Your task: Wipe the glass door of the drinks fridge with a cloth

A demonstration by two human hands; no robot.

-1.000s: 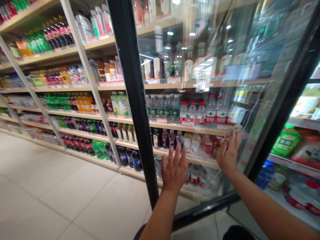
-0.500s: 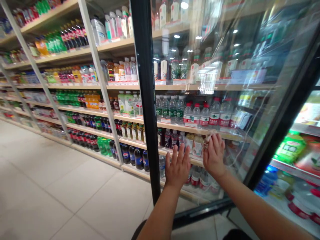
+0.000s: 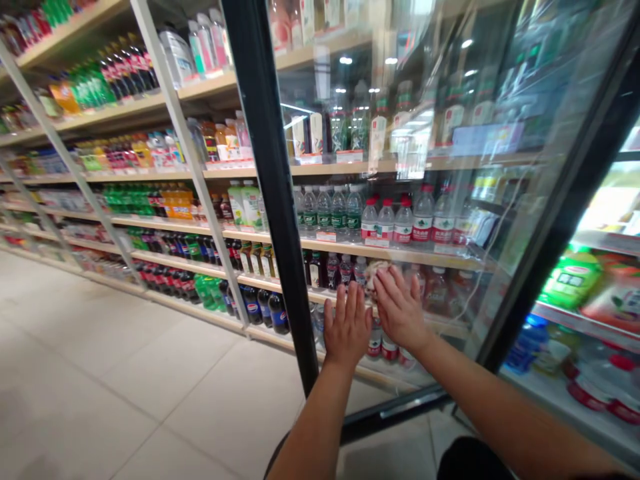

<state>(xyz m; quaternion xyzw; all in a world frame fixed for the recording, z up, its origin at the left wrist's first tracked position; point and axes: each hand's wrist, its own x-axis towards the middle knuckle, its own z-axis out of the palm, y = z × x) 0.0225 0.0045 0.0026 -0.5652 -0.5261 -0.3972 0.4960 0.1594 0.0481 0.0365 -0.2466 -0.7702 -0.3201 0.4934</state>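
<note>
A glass door [image 3: 320, 143] in a black frame stands swung out in front of me. My left hand [image 3: 347, 325] lies flat against the lower part of the pane, fingers stretched upward, holding nothing. Close to its right, my right hand [image 3: 400, 307] presses a crumpled pale cloth [image 3: 377, 272] to the glass. The cloth pokes out past the fingertips; the rest of it is hidden under the palm. Through the pane, red-capped water bottles [image 3: 423, 215] show on a shelf above the hands.
Long shelves of drinks [image 3: 150, 213] run off to the left, with a pale tiled floor [image 3: 125, 393] before them. At the right, beyond the door's black side frame [image 3: 565, 213], are cooler shelves with a green package [image 3: 570, 275] and large bottles. A thin cord [image 3: 493, 257] hangs behind the glass.
My right hand has slid left across the glass with the cloth, coming beside my left hand. The left hand stays flat on the pane. My view has shifted slightly.
</note>
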